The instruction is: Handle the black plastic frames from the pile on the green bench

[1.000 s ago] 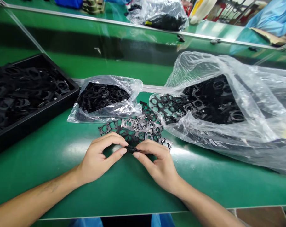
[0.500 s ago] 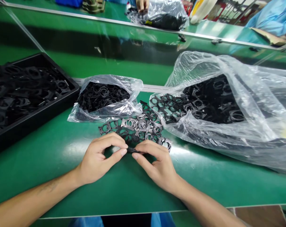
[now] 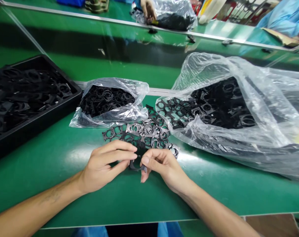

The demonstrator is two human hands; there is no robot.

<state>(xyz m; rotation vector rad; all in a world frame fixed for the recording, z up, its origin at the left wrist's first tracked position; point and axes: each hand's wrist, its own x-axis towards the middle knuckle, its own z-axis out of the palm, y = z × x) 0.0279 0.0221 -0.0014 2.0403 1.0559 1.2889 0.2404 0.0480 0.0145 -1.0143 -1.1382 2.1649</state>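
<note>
Between my two hands is a small black plastic frame with a round opening (image 3: 137, 169), its face now visible. My left hand (image 3: 107, 163) has thumb and fingers closed at the frame's left edge. My right hand (image 3: 161, 164) pinches the right side, with one fingertip showing below it. Just beyond the hands, a loose pile of similar black frames (image 3: 149, 130) lies on the green tabletop (image 3: 102, 204). Behind the pile, a small clear plastic bag (image 3: 137, 112) holds many thin black rings (image 3: 107, 98).
A black tray (image 3: 65, 102) heaped with black frames stands at left. On the right lies a large open clear bag (image 3: 213, 138) with more frames. A low green partition (image 3: 72, 49) runs behind. Beyond it, another person's hand (image 3: 148, 10) is at a bag.
The frame has turned from edge-on to showing its round opening. My right fingers have shifted their grip, and my left fingers have straightened somewhat. The other person's hand has come lower.
</note>
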